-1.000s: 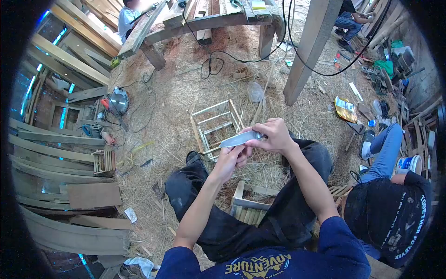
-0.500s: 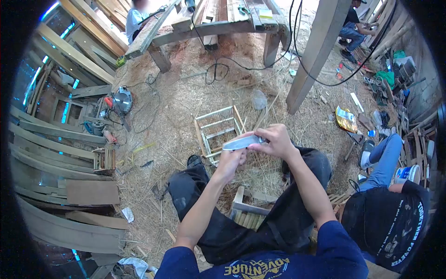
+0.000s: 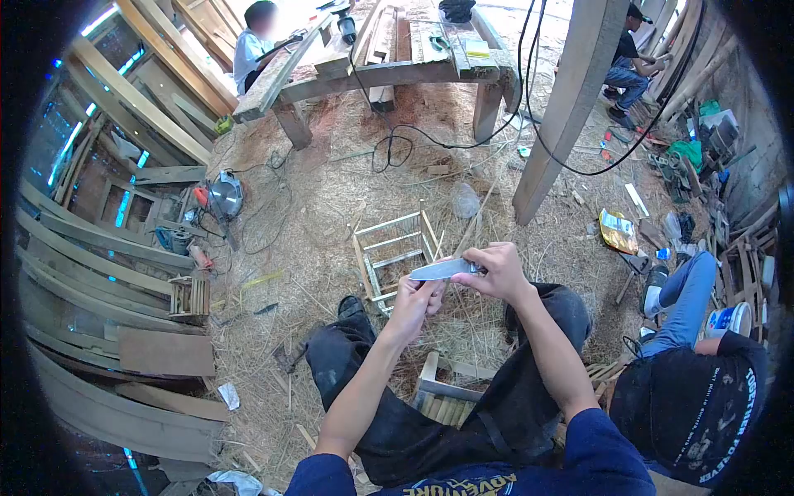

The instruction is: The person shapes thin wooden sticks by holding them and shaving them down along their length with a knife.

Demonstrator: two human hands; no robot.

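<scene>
My right hand [image 3: 499,273] is closed on the handle of a knife [image 3: 442,269], whose broad grey blade points left. Below the blade tip, my left hand [image 3: 413,307] is closed, apparently round a thin stick [image 3: 440,241] that shows above the blade. The blade crosses just over the left fingers and hides part of what they hold. Just beyond my hands, a small slatted wooden frame [image 3: 395,255] sits on the straw-covered ground. Between my legs lies a wooden piece with a row of short bamboo lengths [image 3: 447,407].
A heavy workbench [image 3: 389,76] and a wooden post [image 3: 571,116] stand ahead. Left are a circular saw [image 3: 225,195] and stacked boards [image 3: 165,351]. One person [image 3: 691,405] sits close on my right; two others are farther off. A black cable [image 3: 463,147] crosses the ground.
The view has tilted slightly, so the surroundings appear lower. The knife has turned a little and sits lower in view; both hands keep their grip.
</scene>
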